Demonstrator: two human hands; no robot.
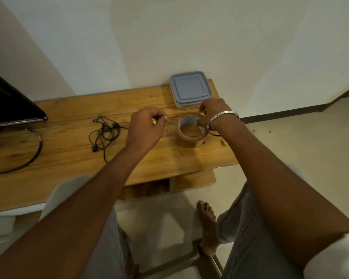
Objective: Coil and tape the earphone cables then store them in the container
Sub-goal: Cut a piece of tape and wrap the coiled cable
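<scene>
The tangled black earphone cables (106,133) lay loose on the wooden surface (69,158), left of both hands. My left hand (147,127) kept a tightly curled grip, pinching a small yellow-tipped object (154,122) I could not identify. Beside it, my right hand (212,113) curled its grip over the far rim of the brown packing tape roll (191,135), just before the lidded square plastic container (190,88).

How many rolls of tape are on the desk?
1. The brown tape roll lies flat on the desk before the lidded container; the right hand holds its far rim, the left hand pinches what looks like its pulled-out strip. No other roll shows.
</scene>
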